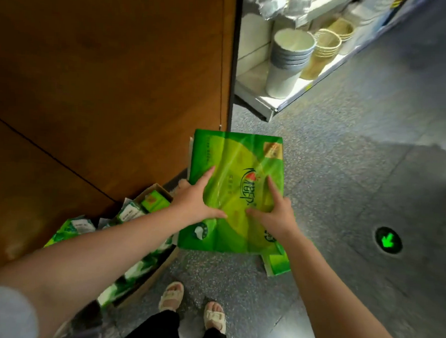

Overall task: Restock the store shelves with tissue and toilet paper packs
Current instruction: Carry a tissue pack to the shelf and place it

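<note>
A large green tissue pack (pixel 238 175) is held flat above the floor in the middle of the view. My left hand (pixel 194 201) grips its left edge, with forefinger and thumb spread on top and other fingers curled under. My right hand (pixel 276 214) holds the right edge the same way. The corner of a second green pack (pixel 277 265) shows below the held one, at its right. A cardboard box (pixel 156 266) at lower left holds several more green tissue packs (pixel 133 213).
A tall brown wooden panel (pixel 105 70) fills the left side. At upper right a low white shelf (pixel 286 104) carries stacked paper cups (pixel 288 65) and wrapped goods. On the grey speckled floor, a green arrow light (pixel 388 240) glows to the right. My sandalled feet (pixel 192 305) stand below.
</note>
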